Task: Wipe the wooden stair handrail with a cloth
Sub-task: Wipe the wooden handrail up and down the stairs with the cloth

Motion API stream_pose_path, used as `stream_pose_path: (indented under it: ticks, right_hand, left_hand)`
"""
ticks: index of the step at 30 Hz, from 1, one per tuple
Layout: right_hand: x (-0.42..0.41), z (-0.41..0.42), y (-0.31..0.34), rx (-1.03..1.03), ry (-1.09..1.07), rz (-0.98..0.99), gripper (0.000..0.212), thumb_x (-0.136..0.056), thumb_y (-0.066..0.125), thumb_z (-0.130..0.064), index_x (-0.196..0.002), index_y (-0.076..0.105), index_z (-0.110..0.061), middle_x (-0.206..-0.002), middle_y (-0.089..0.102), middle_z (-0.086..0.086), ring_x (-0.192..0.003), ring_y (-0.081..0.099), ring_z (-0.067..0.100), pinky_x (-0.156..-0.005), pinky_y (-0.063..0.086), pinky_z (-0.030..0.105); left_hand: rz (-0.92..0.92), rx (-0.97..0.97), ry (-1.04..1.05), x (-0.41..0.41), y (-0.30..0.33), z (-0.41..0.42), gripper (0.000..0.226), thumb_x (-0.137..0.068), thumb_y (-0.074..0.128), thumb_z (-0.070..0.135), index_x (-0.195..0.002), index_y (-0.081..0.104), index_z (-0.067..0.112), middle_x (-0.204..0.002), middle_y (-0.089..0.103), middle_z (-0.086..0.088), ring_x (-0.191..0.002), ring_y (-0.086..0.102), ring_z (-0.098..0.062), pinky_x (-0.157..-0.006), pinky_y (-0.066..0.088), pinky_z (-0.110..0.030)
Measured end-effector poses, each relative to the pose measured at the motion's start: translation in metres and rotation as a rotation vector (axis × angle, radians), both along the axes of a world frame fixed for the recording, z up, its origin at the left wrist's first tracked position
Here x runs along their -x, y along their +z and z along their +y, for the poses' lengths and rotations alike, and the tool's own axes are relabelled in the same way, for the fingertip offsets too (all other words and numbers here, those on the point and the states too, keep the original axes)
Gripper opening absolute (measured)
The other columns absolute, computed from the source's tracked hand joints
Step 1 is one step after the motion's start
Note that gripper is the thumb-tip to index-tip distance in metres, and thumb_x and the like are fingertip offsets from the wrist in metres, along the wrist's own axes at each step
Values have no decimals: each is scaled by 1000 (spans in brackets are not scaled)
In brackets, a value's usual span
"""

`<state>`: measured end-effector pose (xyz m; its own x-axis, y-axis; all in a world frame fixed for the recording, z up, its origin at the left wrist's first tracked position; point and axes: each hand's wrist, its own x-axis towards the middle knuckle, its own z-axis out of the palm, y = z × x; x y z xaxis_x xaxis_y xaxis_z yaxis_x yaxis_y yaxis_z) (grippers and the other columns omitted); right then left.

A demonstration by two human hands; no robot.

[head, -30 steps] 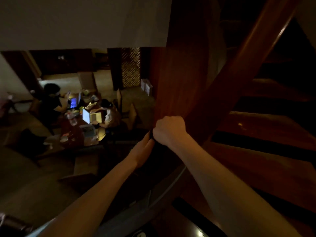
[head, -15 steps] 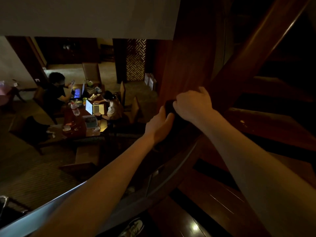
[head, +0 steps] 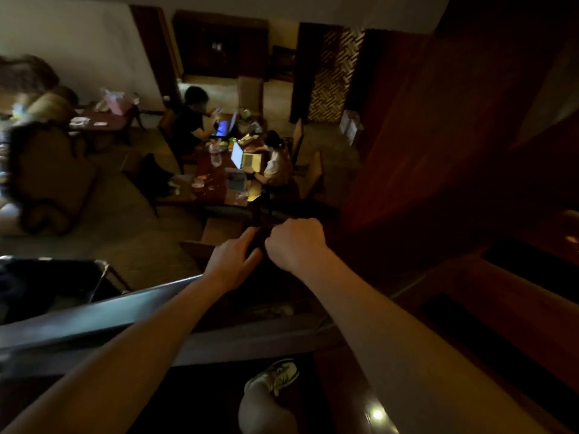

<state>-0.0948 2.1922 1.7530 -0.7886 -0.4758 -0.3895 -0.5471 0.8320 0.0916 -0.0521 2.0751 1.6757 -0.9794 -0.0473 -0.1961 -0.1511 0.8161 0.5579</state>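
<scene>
A dark cloth (head: pixel 262 245) is bunched between my two hands and is hard to make out in the dim light. My right hand (head: pixel 296 242) is a closed fist gripping it from the right. With fingers stretched forward, my left hand (head: pixel 233 264) pinches its left side. Both hands sit over the wooden handrail (head: pixel 94 311), which runs as a glossy band from the lower left up under my forearms. The rail under the cloth is hidden. A broad reddish wooden post (head: pixel 407 136) rises just right of my hands.
Wooden stair treads (head: pixel 517 277) climb on the right. My shoe (head: pixel 279 375) and knee rest on a glossy step below. Far beneath the rail, two people sit at a table (head: pixel 216 180) with open laptops, among chairs and a sofa (head: pixel 47 183).
My hands came up along the post and then back down and left, staying together on the cloth. The view swung left and down, showing more of the room below.
</scene>
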Motion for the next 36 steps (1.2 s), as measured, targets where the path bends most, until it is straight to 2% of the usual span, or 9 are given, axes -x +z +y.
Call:
stream_pose_path:
  ticks: [5, 10, 13, 18, 21, 23, 28, 32, 36]
  right_hand:
    - [-14, -63, -44, -26, 108, -78, 27, -97, 36, -20, -110, 59, -16, -106, 56, 5, -85, 47, 23, -70, 32, 37]
    - [-16, -55, -40, 18, 129, -38, 19, -98, 36, -20, -92, 54, -15, -86, 49, 3, -78, 45, 21, -70, 34, 36]
    - [-20, -42, -28, 74, 124, -15, 22, -99, 37, -21, -94, 56, -12, -77, 45, 0, -76, 47, 21, -73, 35, 36]
    - [-22, 18, 22, 135, 103, 96, 22, -99, 33, -20, -95, 53, -13, -71, 39, 0, -93, 55, 25, -85, 35, 38]
    - [-24, 68, 51, 230, 8, 209, 36, -101, 31, -28, -132, 43, -18, -100, 63, 6, -109, 55, 27, -100, 33, 40]
    - [-20, 101, 66, 284, -48, 293, 45, -101, 31, -29, -146, 26, -27, -113, 63, 7, -114, 52, 28, -103, 32, 40]
    - [-10, 167, 111, 405, -209, 519, 46, -101, 34, -33, -146, 24, -32, -115, 53, 7, -110, 46, 27, -95, 34, 35]
    - [-14, 213, 138, 411, -357, 647, 46, -101, 32, -38, -146, 24, -32, -110, 50, 6, -102, 46, 26, -83, 35, 34]
    - [-8, 257, 163, 414, -450, 714, 48, -101, 28, -40, -147, 20, -28, -114, 50, 4, -104, 47, 25, -86, 41, 33]
  left_hand:
    - [6, -10, 127, -20, -47, -62, 56, -91, 35, 49, -137, 41, 19, -117, 62, -11, -104, 60, -28, -86, 47, -41]
    - [27, 77, 224, -26, -46, -55, 43, -98, 39, 36, -137, 38, 18, -116, 62, -10, -105, 59, -26, -86, 44, -37]
    - [92, 119, 278, -33, -25, -36, 36, -97, 40, 32, -130, 41, 17, -107, 63, -7, -99, 60, -24, -80, 38, -33]
    - [295, -13, 282, -37, 10, 18, 36, -93, 45, 31, -126, 43, 17, -110, 62, -3, -100, 61, -21, -85, 46, -39]
    - [336, -125, 223, -27, 36, 65, 53, -88, 36, 45, -132, 41, 16, -116, 61, -4, -104, 60, -22, -85, 48, -41]
    - [378, -175, 160, -16, 56, 98, 59, -88, 36, 48, -138, 35, 17, -125, 58, -4, -111, 58, -22, -88, 47, -40]
    - [506, -273, -39, 13, 110, 159, 79, -84, 58, 50, -147, 20, 20, -145, 39, 4, -126, 46, -13, -87, 37, -22]
    - [593, -229, -172, 38, 140, 203, 89, -81, 66, 43, -149, 12, 21, -149, 31, -1, -129, 43, -17, -93, 45, -32]
    - [830, -131, -270, 70, 170, 246, 83, -74, 78, 26, -139, 26, 19, -134, 51, -14, -107, 62, -29, -67, 56, -37]
